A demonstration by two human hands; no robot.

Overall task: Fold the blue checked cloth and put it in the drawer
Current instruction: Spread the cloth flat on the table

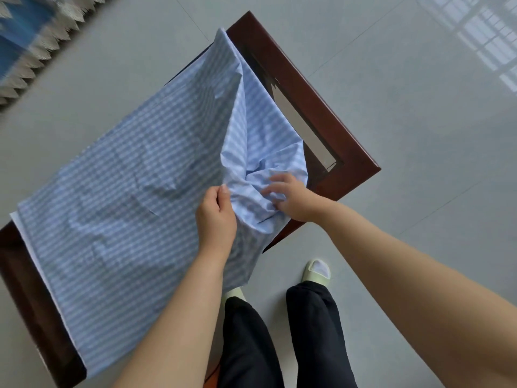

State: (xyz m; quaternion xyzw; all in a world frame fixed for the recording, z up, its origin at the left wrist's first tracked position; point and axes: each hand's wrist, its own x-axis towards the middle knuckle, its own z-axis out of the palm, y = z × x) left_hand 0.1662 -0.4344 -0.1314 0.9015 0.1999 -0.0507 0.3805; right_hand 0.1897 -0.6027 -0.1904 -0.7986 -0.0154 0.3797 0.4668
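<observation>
The blue checked cloth [126, 191] lies spread over a dark wooden table [316, 88] with a glass inset, covering most of its top. Its right part is pulled up into a bunched ridge toward the near edge. My left hand [216, 217] pinches a fold of the cloth at that bunch. Beside it, my right hand [291, 197] grips the crumpled fabric with curled fingers. No drawer is in view.
Grey tiled floor [419, 135] surrounds the table. A blue patterned rug with a fringe [30, 37] lies at the top left. My legs in dark trousers and pale slippers [317, 271] stand at the table's near edge.
</observation>
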